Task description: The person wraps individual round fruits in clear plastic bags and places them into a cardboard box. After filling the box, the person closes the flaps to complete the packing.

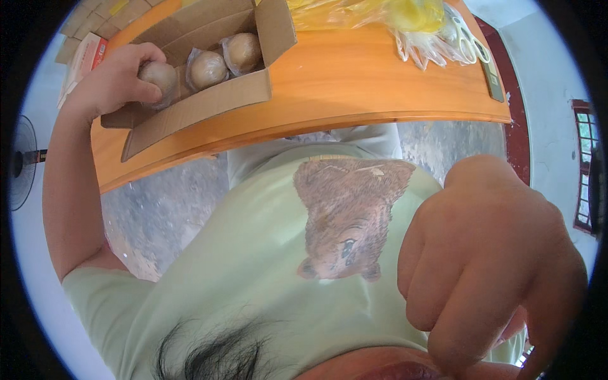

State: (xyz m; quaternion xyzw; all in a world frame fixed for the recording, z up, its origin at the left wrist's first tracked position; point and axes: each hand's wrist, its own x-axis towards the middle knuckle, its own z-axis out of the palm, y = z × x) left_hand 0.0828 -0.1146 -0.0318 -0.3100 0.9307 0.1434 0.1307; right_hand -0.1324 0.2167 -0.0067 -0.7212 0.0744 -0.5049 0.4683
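My left hand [121,78] reaches into an open cardboard box [204,111] at the upper left, its thumb and fingers around a round tan object [159,78] in clear plastic film. Beside it in the box lie two similar film-wrapped round objects, one in the middle [208,70] and one to the right [243,51]. My right hand [484,256] is raised close to the camera at the lower right, away from the table. Its fingers are curled; the fingertips are largely hidden, so whether it holds anything cannot be seen.
The box stands on an orange wooden table [332,71]. At its back lie yellow plastic [361,14], clear plastic bags [422,47], white-handled scissors [468,42] and a flat grey-green object [493,78]. A red-and-white box [85,61] and stacked cardboard [95,21] are at the upper left.
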